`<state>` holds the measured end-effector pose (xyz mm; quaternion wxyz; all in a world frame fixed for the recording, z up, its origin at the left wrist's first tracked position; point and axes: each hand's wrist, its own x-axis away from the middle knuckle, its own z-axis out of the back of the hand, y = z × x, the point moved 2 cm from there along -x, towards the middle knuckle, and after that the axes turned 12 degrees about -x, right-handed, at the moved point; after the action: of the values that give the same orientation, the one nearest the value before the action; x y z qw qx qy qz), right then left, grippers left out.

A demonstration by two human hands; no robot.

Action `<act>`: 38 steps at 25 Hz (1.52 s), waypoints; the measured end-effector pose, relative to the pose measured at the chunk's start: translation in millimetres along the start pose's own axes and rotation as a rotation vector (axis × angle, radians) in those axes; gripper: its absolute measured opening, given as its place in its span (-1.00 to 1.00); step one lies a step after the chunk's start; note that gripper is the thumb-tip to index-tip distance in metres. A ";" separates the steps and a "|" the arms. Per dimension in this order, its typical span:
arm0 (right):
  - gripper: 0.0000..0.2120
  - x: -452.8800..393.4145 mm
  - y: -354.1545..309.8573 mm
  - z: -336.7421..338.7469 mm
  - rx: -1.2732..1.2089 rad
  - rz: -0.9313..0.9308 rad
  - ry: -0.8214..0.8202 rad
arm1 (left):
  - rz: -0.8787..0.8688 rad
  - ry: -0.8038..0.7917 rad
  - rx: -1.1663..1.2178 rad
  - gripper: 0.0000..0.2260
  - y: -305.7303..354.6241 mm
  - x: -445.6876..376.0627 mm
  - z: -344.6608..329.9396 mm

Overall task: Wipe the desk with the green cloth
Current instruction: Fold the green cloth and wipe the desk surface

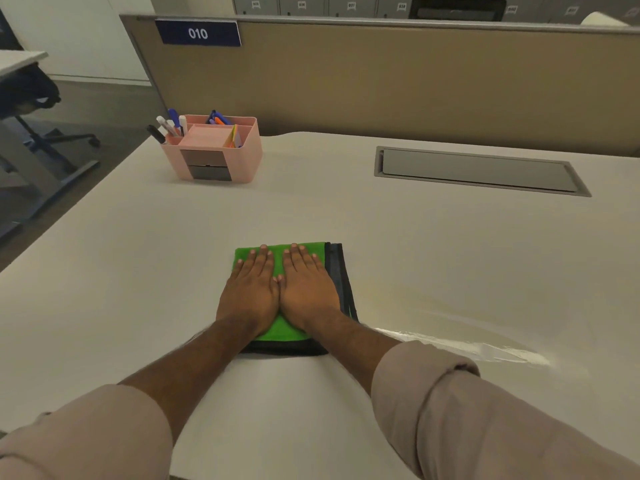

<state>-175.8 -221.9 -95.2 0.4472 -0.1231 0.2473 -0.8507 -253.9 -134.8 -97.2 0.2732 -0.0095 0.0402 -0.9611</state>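
from the head camera, you look down at a wide off-white desk (138,271) with your two bare hands laid flat, side by side, on a folded green microfibre cloth with a dark grey edge (291,332). the cloth lies on the desk near its front edge, roughly in the middle of the view, its dark border showing along the right side and the near side. your left hand (250,292) presses palm-down on the left half of the cloth, fingers stretched out straight and close together, gripping nothing. your right hand (308,289) lies the same way on the right half, fingers extended and flat, thumb touching the left thumb. both forearms reach forward from rolled-up beige sleeves (450,403). to the right of the cloth a glossy wet streak (460,344) shines on the desk surface. well beyond the cloth, at the far left, a pink plastic desk organiser (214,150) stands holding pens and markers (171,124). at the far right a grey rectangular cable flap (479,169) sits flush in the desk. behind it a tan partition (381,81) carries a blue sign reading 010 (198,32).
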 end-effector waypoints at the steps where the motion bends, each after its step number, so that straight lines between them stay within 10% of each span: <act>1: -0.46 2.8 3.9 2.9 -0.007 -0.001 0.000 | 0.004 0.003 0.004 -0.49 5.2 -0.2 1.0; 38: -0.46 226.5 305.0 184.3 0.211 -0.410 0.227 | -0.383 0.002 0.134 -0.47 409.3 25.7 40.2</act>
<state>-11.9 -611.0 -103.5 0.2450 -0.0271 0.1756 -0.9531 -59.5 -498.1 -91.1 0.0853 0.0021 -0.0261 -0.9960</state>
